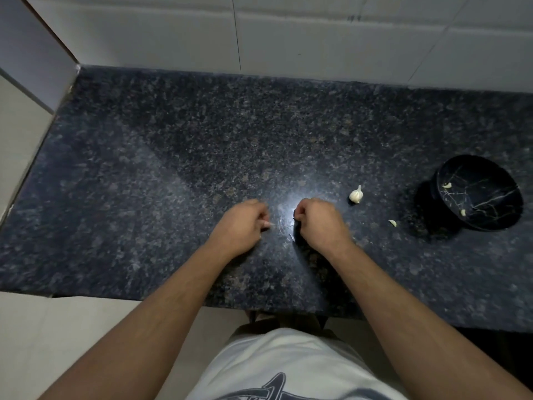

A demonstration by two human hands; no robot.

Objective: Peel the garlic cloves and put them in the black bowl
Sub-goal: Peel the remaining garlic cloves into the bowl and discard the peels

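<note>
- Left hand (243, 223) curled, pinching a pale sliver; right hand (315, 219) curled, contents hidden.
- 2 cloves in black bowl (507, 194).
- Advice: strip skin fully before dropping.

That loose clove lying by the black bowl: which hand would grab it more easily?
Probably the right hand. The loose clove lies on the counter to its right, just short of the black bowl. The left hand would have to cross over the right.

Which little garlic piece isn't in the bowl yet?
The lone clove on the counter, just left of the black bowl; two others lie inside.
</note>
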